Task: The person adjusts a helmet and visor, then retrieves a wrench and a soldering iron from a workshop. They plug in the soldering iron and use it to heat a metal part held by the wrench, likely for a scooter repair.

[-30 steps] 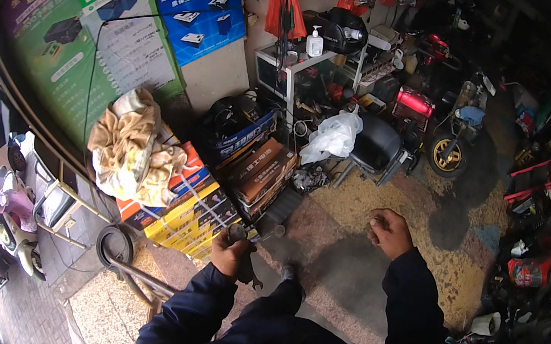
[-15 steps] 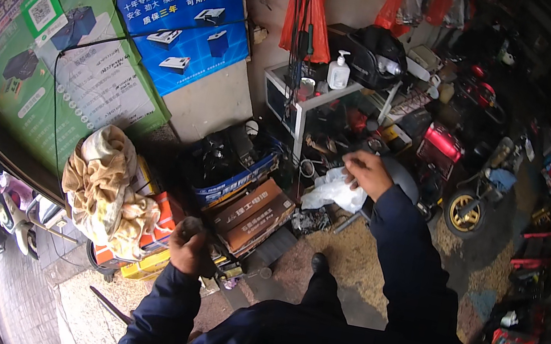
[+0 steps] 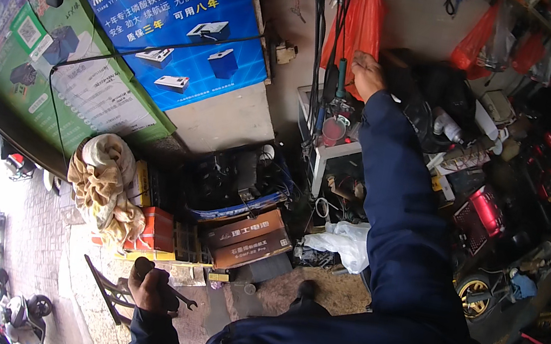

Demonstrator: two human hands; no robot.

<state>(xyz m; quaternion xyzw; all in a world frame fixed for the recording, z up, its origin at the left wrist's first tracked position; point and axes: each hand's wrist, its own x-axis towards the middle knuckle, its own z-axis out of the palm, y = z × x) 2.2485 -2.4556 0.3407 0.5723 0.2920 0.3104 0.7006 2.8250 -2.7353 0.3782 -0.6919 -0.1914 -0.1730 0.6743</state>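
My left hand (image 3: pixel 150 288), low left of centre, is closed around an open-end wrench (image 3: pixel 185 298), its jaw sticking out to the right. A dark, rounded piece (image 3: pixel 142 266) shows at the top of the same hand; its kind is unclear. My right hand (image 3: pixel 368 78) is raised at the wall with its fingers curled; whatever they may hold cannot be made out. Close beside it hang a green-handled tool (image 3: pixel 342 79), black cables (image 3: pixel 321 55) and a red plastic bag (image 3: pixel 360 10).
Below my right arm stands a white-framed cabinet (image 3: pixel 338 152) with a pink-red cup (image 3: pixel 332 132) on it. A white plastic bag (image 3: pixel 344 244), a brown battery box (image 3: pixel 248 237) and a cloth bundle (image 3: pixel 107 186) lie ahead. A gold-rimmed wheel (image 3: pixel 473 295) stands at the right.
My right hand has risen from above the white bag to the hanging tools. My left hand has dropped down and left, and the wrench in it now shows. The view has shifted.
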